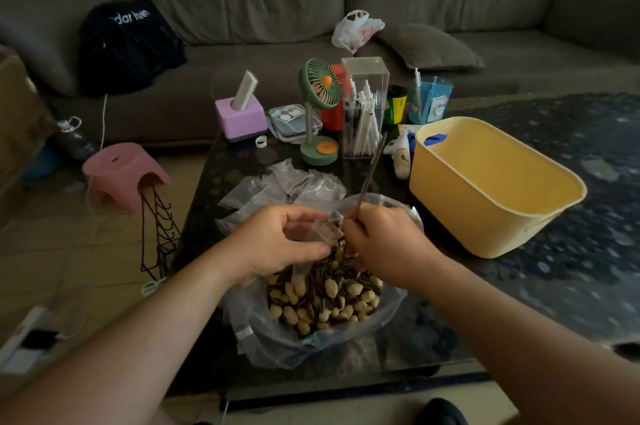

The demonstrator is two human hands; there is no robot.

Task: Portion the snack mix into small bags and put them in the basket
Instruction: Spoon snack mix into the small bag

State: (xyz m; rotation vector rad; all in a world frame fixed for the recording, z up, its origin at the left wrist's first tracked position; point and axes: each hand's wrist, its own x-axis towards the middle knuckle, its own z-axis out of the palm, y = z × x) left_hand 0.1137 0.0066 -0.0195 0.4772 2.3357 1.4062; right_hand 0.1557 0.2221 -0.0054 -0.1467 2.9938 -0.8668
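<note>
The snack mix [325, 296], peanuts and striped seeds, fills a big clear bag [249, 331] at the near edge of the dark table [519, 286]. Just above it the left hand [277, 244] pinches a small bag [322, 230] open by its mouth, while the right hand [384, 244] grips a thin spoon handle [372, 171] that dips toward that mouth. More empty small bags [287, 185] lie behind. The yellow basket [498, 213] stands to the right, near a green fan [318, 112].
</note>
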